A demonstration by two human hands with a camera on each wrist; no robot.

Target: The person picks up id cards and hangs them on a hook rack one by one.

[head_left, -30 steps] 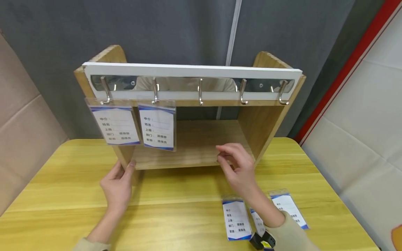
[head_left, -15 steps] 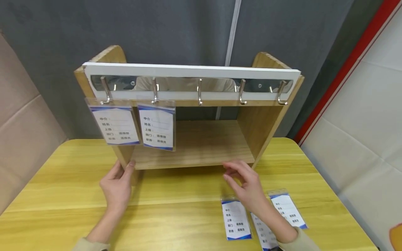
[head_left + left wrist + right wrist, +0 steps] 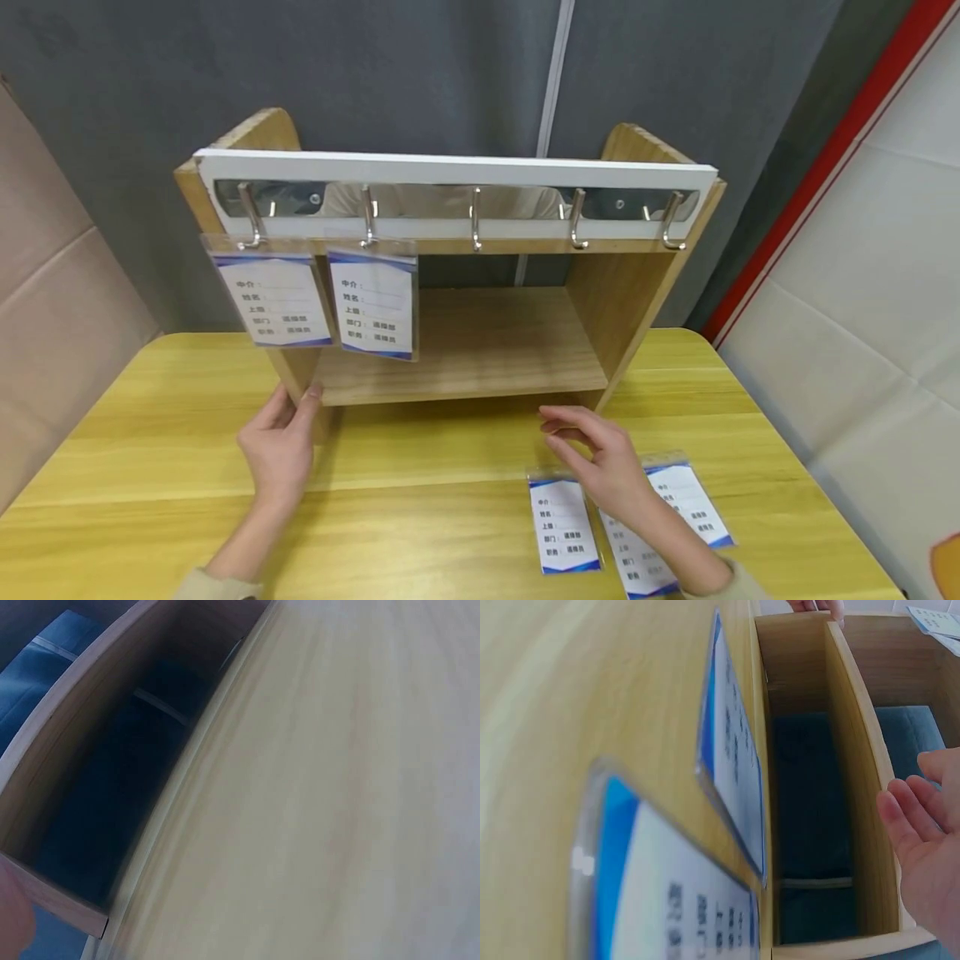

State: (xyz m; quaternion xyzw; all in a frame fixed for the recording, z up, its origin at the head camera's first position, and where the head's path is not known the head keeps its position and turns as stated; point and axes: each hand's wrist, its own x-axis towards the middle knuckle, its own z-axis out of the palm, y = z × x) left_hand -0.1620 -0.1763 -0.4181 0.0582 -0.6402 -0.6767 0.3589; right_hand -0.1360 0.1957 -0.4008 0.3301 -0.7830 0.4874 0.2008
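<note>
My left hand (image 3: pixel 279 446) grips the lower left side panel of a wooden shelf (image 3: pixel 457 387), thumb on its front edge. A bit of that hand shows at the lower left of the left wrist view. Over the table, just in front of the shelf's right end, my right hand (image 3: pixel 603 467) has loosely bent fingers and nothing between them. Near it lie three plastic-sleeved name badges: a left one (image 3: pixel 565 525), a middle one (image 3: pixel 637 558) partly behind the forearm, and a right one (image 3: pixel 693 504). Two more, an outer badge (image 3: pixel 276 300) and an inner badge (image 3: pixel 373 304), hang from the shelf's hooks.
A white rail (image 3: pixel 450 167) with several metal hooks runs along the shelf's top front. The two leftmost hooks carry badges; the middle hook (image 3: pixel 476 221) and those to its right are bare. A grey partition (image 3: pixel 420 75) stands behind the yellow wooden table (image 3: pixel 420 533).
My right hand has moved down and to the right, from in front of the shelf board to over the badges on the table. The left hand keeps its grip on the side panel.
</note>
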